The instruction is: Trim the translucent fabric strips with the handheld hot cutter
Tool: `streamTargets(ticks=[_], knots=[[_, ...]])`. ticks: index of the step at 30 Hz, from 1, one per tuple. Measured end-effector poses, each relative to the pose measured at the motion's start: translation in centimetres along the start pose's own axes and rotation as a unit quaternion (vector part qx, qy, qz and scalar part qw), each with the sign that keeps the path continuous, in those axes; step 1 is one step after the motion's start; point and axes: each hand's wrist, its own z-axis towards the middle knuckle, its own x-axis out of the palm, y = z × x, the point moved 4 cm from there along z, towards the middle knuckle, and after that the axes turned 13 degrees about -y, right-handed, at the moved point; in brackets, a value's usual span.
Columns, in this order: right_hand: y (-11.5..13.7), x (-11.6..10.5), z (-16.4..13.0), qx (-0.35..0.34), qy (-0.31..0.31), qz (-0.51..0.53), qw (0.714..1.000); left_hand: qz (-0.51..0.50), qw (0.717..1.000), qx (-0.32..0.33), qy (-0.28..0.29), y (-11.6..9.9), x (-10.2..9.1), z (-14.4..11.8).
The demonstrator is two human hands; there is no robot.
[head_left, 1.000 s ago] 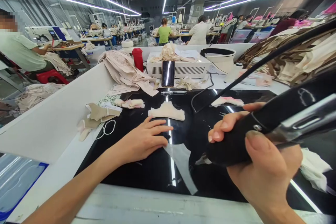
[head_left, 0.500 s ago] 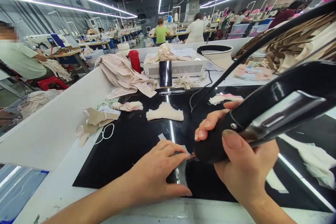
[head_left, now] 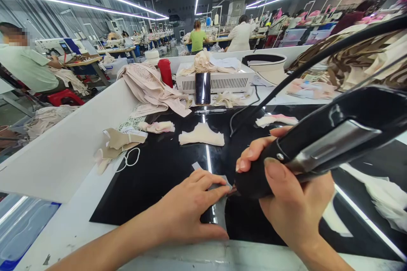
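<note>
Black and glossy, the counter [head_left: 152, 178] carries a thin translucent piece of fabric [head_left: 219, 216] lying flat near its front edge. The left hand [head_left: 187, 207] rests palm down on that piece, fingers [head_left: 216, 192] spread narrow and pressed flat, gripping nothing. The right hand [head_left: 292, 203] is wrapped around the black handle of a corded cutting tool [head_left: 318, 144], thumb lying along its top and the other fingers curled under it; the tool's tip touches the fabric just beside the left fingertips. A black cable [head_left: 318, 61] runs up and to the right from the tool.

Farther back on the counter lie a cream scalloped fabric piece [head_left: 201, 136], a small pink folded piece [head_left: 157, 126] and another pale pink piece [head_left: 276, 119]. At the left edge sits a heap of tan cut pieces [head_left: 116, 144] with a loop of white elastic [head_left: 129, 159]. A pen [head_left: 210, 111] lies in front of a phone [head_left: 202, 88] that leans upright against a white slotted box [head_left: 222, 81]. A red bottle [head_left: 165, 72] stands beside a pile of beige garments [head_left: 149, 87]. White fabric [head_left: 386, 201] lies at the far right. Other people sit at sewing stations in the background
</note>
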Motion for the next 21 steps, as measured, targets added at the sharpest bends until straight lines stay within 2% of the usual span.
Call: streamTargets(ticks=[7, 14, 21], knots=[[0.3, 0.0, -0.7, 0.019, 0.024, 0.027, 0.999, -0.015, 1.000, -0.015, 0.003, -0.1, -0.3, 0.1], [0.4, 0.0, -1.2, 0.025, 0.032, 0.009, 0.999, -0.016, 1.000, -0.010, 0.000, -0.3, -0.5, 0.1], [1.8, 0.4, -1.8, 0.050, 0.031, 0.017, 0.998, -0.014, 1.000, -0.016, 0.008, -0.5, -0.6, 0.0]])
